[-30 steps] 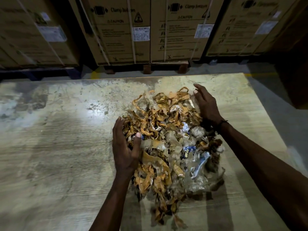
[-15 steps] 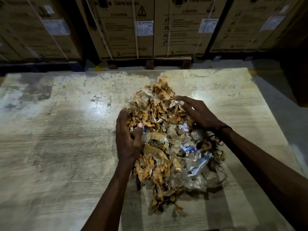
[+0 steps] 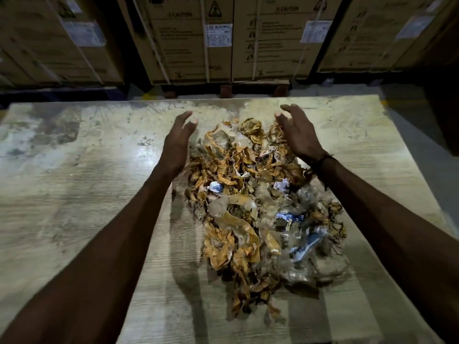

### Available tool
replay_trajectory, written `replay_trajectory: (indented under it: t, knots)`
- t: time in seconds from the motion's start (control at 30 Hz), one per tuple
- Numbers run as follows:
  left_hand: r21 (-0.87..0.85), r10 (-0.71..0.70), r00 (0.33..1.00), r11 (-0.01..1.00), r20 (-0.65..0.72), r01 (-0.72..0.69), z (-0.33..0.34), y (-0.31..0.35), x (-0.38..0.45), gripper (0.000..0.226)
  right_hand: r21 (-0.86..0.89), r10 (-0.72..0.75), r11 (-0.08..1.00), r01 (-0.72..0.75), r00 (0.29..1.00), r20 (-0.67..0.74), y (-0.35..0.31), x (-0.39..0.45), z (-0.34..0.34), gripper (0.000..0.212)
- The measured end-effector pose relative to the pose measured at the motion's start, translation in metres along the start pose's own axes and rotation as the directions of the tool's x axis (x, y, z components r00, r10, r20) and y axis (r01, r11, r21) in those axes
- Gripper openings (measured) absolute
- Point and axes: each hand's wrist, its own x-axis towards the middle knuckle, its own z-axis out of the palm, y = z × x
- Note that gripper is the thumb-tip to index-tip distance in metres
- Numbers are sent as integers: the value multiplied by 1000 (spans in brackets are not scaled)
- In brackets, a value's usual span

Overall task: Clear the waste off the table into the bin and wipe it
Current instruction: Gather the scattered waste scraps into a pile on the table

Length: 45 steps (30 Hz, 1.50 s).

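On the table (image 3: 74, 219), right of the middle, lies the waste (image 3: 258, 214): a loose heap of crumpled brown tape strips, clear film and a few blue-and-white scraps. Both hands are spread with fingers nearly straight and hold nothing; the left hand (image 3: 177, 140) flanks the heap's far left edge, the right hand (image 3: 296, 132) its far right edge, palms facing each other. The heap looks very light, soft and springy, likely tacky where tape is exposed, so strips may cling or trail. It would probably handle best compressed from both sides and scooped from beneath, since loose ends at the near edge could drop. No bin is in view.
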Motion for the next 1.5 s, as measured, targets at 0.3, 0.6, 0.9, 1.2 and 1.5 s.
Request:
replay_trajectory:
  t: [0.3, 0.6, 0.9, 1.2, 1.5]
  knots:
    - [75, 27, 917, 995, 398, -62, 38, 4, 7, 58, 11, -115, 993, 117, 950, 290, -23, -17, 37, 47]
    - [198, 272, 815, 886, 511, -420, 27, -4, -16, 48, -45, -293, 950, 310, 930, 222, -16, -60, 26, 40]
    - [202, 147, 947, 957, 286, -210, -22, -5, -44, 46, -7, 13, 1000, -15, 963, -269, 6, -117, -56, 41]
    - [205, 132, 978, 965, 164, -165, 13, -25, -111, 58, 223, 309, 944, -243, 889, -337, 21, -208, 9, 64]
    - [130, 151, 982, 978, 114, -166, 20, -24, -104, 62, 134, 102, 988, -75, 974, -205, -28, -153, 93, 63]
